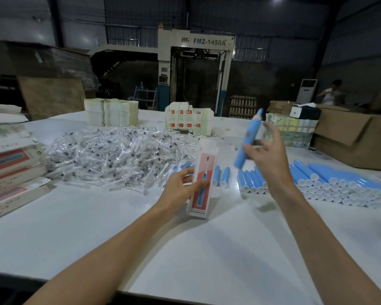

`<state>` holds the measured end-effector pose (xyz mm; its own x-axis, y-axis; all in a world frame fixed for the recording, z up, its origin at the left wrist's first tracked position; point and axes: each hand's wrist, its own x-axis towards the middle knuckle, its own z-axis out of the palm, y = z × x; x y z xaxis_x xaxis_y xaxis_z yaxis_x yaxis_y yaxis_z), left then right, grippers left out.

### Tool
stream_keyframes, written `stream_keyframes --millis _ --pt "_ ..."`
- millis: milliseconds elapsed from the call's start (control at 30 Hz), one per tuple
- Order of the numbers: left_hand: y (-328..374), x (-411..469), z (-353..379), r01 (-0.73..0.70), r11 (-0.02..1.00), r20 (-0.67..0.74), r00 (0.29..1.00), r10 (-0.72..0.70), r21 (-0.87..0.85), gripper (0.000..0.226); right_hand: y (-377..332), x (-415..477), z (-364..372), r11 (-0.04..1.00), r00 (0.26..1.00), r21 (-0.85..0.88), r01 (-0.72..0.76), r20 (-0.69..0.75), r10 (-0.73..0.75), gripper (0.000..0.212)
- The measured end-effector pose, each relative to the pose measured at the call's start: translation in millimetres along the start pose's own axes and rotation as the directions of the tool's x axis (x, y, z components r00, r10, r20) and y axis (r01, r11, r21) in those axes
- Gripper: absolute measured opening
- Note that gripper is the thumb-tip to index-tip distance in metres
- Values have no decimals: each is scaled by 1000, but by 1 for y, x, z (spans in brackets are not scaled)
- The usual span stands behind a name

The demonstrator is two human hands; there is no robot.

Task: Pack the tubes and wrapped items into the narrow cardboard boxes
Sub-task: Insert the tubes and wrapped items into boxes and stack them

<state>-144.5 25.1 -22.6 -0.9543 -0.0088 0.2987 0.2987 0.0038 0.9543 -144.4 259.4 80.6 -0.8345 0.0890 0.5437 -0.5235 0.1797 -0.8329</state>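
Above the white table, my left hand grips the narrow box upright while my right hand pinches the blue tube only loosely, fingers splayed, so I judge it could slip or miss the box's mouth.

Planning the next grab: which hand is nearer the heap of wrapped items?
Left. The left hand, gripping the box, sits just right of the heap; the right hand, holding a blue tube, is farther right.
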Motion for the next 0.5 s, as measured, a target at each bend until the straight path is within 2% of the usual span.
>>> stream_keyframes --millis 67,133,233,333,400,500 --pt "1 -2 1 4 1000 24 1000 -3 -14 32 -17 6 5 957 997 280 69 1 -72 74" --pt "4 -5 2 4 1000 41 999 -3 -29 32 -29 14 13 936 992 331 121 -1 -128 89" --pt "6 -8 3 -4 999 58 998 6 -40 36 -34 23 27 967 988 221 131 50 -145 105" --pt "9 -9 4 -9 1000 65 998 11 -26 39 -27 26 35 992 988 25 127 81 -129 105" --pt "10 -11 4 -16 1000 69 997 16 -10 37 -20 27 35 994 991 -59 91 109 -84 100" --pt "12 -12 5 -18 1000 72 997 18 5 38 -13 30 34 995 992 -93 38 126 -26 76"
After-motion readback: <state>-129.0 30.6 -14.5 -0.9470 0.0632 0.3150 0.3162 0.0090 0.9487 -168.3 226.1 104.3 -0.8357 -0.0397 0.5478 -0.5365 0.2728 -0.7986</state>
